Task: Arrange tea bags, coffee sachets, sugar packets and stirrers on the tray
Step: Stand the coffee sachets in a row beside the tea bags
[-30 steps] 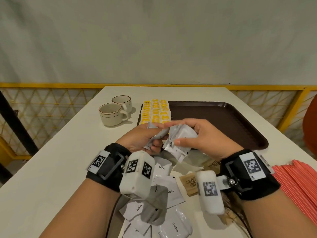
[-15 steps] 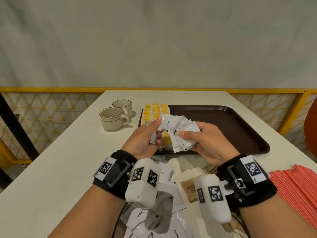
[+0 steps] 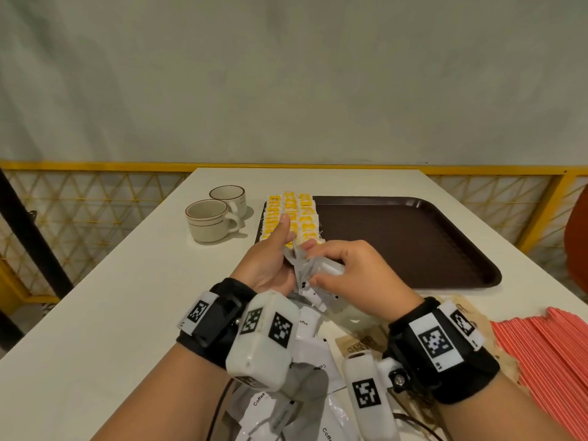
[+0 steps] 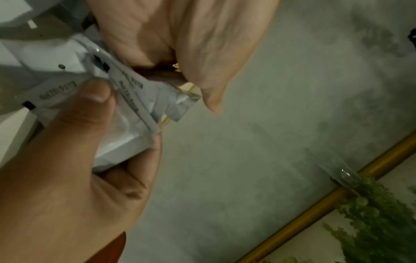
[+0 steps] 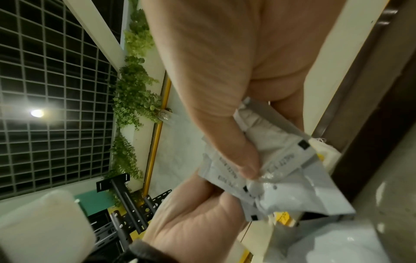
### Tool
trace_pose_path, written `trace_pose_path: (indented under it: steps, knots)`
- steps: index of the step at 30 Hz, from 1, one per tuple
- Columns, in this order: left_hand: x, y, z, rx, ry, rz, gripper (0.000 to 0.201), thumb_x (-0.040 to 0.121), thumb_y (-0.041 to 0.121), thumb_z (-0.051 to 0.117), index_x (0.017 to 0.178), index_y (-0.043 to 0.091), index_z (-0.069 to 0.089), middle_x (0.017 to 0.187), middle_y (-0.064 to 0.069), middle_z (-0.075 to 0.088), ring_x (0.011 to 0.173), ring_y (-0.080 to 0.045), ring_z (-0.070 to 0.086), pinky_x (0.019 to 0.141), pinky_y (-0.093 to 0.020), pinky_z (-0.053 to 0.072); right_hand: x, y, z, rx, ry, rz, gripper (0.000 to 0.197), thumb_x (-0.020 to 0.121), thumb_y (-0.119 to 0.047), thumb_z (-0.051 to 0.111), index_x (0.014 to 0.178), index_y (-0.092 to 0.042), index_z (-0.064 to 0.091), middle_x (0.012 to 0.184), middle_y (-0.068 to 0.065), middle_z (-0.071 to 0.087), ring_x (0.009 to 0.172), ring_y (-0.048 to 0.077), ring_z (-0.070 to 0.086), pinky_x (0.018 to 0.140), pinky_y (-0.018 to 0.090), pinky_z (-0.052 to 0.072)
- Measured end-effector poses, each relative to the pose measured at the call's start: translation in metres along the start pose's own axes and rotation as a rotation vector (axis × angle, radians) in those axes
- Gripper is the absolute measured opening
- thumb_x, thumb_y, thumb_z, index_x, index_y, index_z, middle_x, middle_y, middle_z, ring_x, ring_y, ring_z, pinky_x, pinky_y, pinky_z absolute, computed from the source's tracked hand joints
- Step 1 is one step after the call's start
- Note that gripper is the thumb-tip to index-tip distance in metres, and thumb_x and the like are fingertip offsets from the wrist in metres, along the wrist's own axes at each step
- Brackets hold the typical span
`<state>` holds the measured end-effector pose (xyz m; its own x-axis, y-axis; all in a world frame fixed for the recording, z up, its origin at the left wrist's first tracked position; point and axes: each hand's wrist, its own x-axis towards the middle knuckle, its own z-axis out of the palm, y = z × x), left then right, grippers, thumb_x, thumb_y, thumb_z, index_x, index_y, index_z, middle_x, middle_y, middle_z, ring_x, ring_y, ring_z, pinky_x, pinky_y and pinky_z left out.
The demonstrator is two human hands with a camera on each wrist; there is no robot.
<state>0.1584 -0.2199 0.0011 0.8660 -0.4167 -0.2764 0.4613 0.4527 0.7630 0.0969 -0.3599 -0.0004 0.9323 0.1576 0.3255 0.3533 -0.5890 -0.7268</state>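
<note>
Over the near left corner of the tray (image 3: 413, 249), our left hand (image 3: 267, 265) and right hand (image 3: 356, 275) together grip a bunch of coffee sachets (image 3: 310, 275), beside the tea bags (image 3: 291, 214).

Pale wall (image 3: 286, 74), yellow railing (image 3: 95, 165), perhaps a window grille (image 5: 45, 89).

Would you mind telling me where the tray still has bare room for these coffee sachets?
The tray is bare everywhere right of the tea bags, which fill only its left edge. The table left of the hands is bare too. The near edge is crowded with loose sachets and stirrers.
</note>
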Motion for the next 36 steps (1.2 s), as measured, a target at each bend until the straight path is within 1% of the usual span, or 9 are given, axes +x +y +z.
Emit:
trace_pose_path:
  steps: [2,4,8,12,16,19,25,32,36]
  knots:
    - [-0.004,0.000,-0.002,0.101,-0.083,-0.037,0.046,0.093,0.041,0.050,0.125,0.008,0.046,0.098,-0.018,0.070,0.084,-0.030,0.070,0.078,-0.045,0.054,0.000,0.000,0.001,-0.016,-0.022,-0.022,0.022,0.080,-0.006,0.071,0.099,-0.017,0.075,0.107,-0.013,0.070,0.105,-0.004,0.059,0.091,0.006,0.041]
    - [-0.003,-0.001,-0.004,0.102,-0.090,-0.034,0.047,0.093,0.017,0.055,0.137,0.007,0.040,0.099,-0.022,0.066,0.080,-0.031,0.069,0.068,-0.041,0.057,0.000,0.001,0.001,-0.044,-0.022,-0.022,0.025,0.080,-0.008,0.071,0.104,-0.017,0.074,0.107,-0.012,0.069,0.101,-0.002,0.061,0.091,0.012,0.044]
    - [0.001,0.001,-0.004,-0.118,-0.023,0.057,0.051,0.093,-0.013,0.036,0.140,0.007,0.037,0.111,-0.027,0.057,0.090,-0.032,0.063,0.074,-0.042,0.052,0.002,0.004,-0.006,0.075,0.062,0.036,0.023,0.079,-0.006,0.072,0.098,-0.019,0.072,0.096,-0.013,0.069,0.091,-0.002,0.063,0.078,0.013,0.047]
    - [0.003,0.002,-0.007,-0.233,-0.031,0.110,0.038,0.095,-0.010,0.036,0.123,0.012,0.048,0.091,-0.016,0.061,0.068,-0.027,0.070,0.078,-0.051,0.049,0.004,0.009,-0.011,0.435,0.216,0.193,0.016,0.080,-0.004,0.073,0.095,-0.011,0.070,0.092,0.007,0.072,0.086,0.023,0.070,0.074,0.035,0.058]
    - [0.002,-0.003,-0.006,0.015,-0.020,0.202,0.021,0.095,0.007,0.051,0.113,0.017,0.054,0.075,-0.005,0.054,0.055,-0.013,0.055,0.065,-0.035,0.047,0.005,0.008,-0.009,0.688,0.258,0.286,0.020,0.083,0.003,0.067,0.101,-0.006,0.066,0.096,0.013,0.073,0.087,0.027,0.071,0.076,0.038,0.058]
    - [-0.003,-0.009,-0.003,0.272,-0.060,0.254,0.010,0.088,0.020,0.064,0.096,0.019,0.058,0.079,-0.002,0.057,0.062,-0.011,0.049,0.059,-0.026,0.044,0.006,0.009,-0.009,0.709,0.309,0.307,0.022,0.084,0.003,0.066,0.104,-0.006,0.065,0.096,0.013,0.073,0.088,0.027,0.070,0.078,0.039,0.058]
    - [-0.002,-0.012,-0.005,0.378,-0.072,0.312,0.008,0.089,0.010,0.061,0.084,0.016,0.060,0.100,-0.019,0.065,0.087,-0.031,0.063,0.082,-0.045,0.050,0.005,0.005,-0.006,0.761,0.251,0.325,0.022,0.085,0.002,0.065,0.105,-0.007,0.064,0.100,0.014,0.072,0.090,0.028,0.071,0.077,0.039,0.058]
    - [0.002,-0.007,-0.012,0.293,-0.034,0.317,0.008,0.088,0.005,0.061,0.097,0.006,0.062,0.109,-0.023,0.066,0.100,-0.034,0.063,0.089,-0.046,0.050,0.005,0.006,-0.032,0.981,0.489,0.376,0.020,0.087,0.005,0.059,0.100,-0.010,0.060,0.099,0.011,0.068,0.086,0.021,0.071,0.075,0.036,0.060]
    - [0.001,-0.007,-0.011,0.301,-0.036,0.323,0.014,0.082,0.006,0.068,0.094,0.013,0.067,0.109,-0.016,0.070,0.102,-0.031,0.066,0.083,-0.042,0.053,0.005,0.009,-0.039,1.083,0.376,0.413,0.021,0.088,0.002,0.059,0.107,-0.006,0.060,0.104,0.014,0.068,0.090,0.021,0.068,0.066,0.030,0.059]
